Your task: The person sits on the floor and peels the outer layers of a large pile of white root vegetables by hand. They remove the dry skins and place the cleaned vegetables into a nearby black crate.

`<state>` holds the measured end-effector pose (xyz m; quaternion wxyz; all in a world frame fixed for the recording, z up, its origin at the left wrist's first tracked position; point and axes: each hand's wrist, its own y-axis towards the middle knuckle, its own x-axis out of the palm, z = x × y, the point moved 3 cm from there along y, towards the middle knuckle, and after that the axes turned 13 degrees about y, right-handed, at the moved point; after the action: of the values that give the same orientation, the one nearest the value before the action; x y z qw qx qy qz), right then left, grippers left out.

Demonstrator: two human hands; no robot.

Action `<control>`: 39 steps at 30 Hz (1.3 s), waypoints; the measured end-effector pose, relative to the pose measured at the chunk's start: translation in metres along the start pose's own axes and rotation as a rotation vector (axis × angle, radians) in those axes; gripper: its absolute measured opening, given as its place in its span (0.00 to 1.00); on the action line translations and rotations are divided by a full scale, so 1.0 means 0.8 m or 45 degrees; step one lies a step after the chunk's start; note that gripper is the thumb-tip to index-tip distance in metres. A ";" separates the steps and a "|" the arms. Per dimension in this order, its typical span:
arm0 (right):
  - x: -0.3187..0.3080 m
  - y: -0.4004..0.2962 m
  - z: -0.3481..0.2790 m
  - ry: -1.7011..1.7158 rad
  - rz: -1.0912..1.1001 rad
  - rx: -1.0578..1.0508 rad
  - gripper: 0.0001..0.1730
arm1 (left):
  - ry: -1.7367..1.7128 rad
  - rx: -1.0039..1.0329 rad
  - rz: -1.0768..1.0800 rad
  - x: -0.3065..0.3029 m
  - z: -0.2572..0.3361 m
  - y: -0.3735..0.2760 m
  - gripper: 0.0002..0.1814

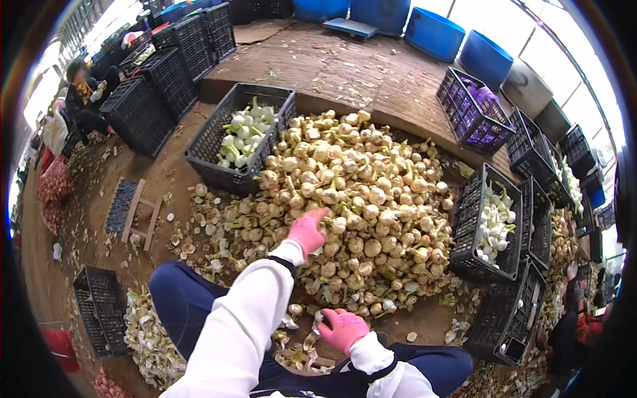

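Note:
My left hand [306, 233], in a pink glove, reaches into a large heap of unpeeled garlic bulbs [368, 184]. Its fingers are apart at the near left part of the heap, beside a pale bulb [339, 225]. Closer to my body, my right hand [346, 329], also pink-gloved, hovers between my knees with curled fingers. Something small and whitish shows at its fingertips; whether it is gripped is unclear. Loose peelings [309, 346] lie below that hand. Cleaned white bulbs with green stems [245, 134] partly fill a black plastic crate [219, 174] beyond the heap on the left.
At right, another black crate [460, 256] holds cleaned bulbs [495, 226]; a nearer crate [490, 318] has a phone [514, 349] on it. A low wooden stool [144, 216] and a peelings heap [149, 333] are at left. Blue tubs [435, 34] stand behind. A person [87, 94] sits far left.

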<state>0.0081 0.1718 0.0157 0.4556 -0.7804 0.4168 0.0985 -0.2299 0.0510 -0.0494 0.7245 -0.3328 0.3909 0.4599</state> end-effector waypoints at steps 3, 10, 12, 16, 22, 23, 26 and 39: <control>0.006 -0.001 0.002 0.040 -0.007 -0.035 0.31 | 0.381 -0.121 -0.066 0.031 0.031 0.005 0.38; -0.017 -0.011 -0.007 0.097 0.019 -0.069 0.32 | 0.345 -0.091 0.246 0.048 0.027 -0.012 0.24; -0.020 -0.007 -0.001 0.143 0.049 -0.078 0.33 | 0.143 -0.056 0.207 0.031 0.019 -0.016 0.15; -0.035 0.008 0.008 0.287 0.348 -0.111 0.35 | -0.134 -0.057 0.236 -0.004 0.028 -0.037 0.14; -0.076 0.014 -0.028 2.481 -0.032 -0.057 0.39 | -0.287 0.536 0.297 -0.094 0.085 -0.103 0.16; -0.078 0.019 -0.025 2.587 -0.307 -0.289 0.39 | -0.172 0.661 0.333 -0.115 0.100 -0.121 0.17; -0.081 0.018 -0.031 2.461 -0.230 -0.412 0.33 | -0.389 0.586 0.359 -0.136 0.105 -0.150 0.15; -0.086 -0.065 -0.112 0.184 1.279 -1.363 0.30 | -1.994 -0.027 -0.035 -0.150 0.098 -0.235 0.21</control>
<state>-0.0170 0.1513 0.1360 -0.1161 -0.6155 0.6479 0.4336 -0.0680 0.0015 0.1158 0.7917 0.0769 -0.2427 0.5554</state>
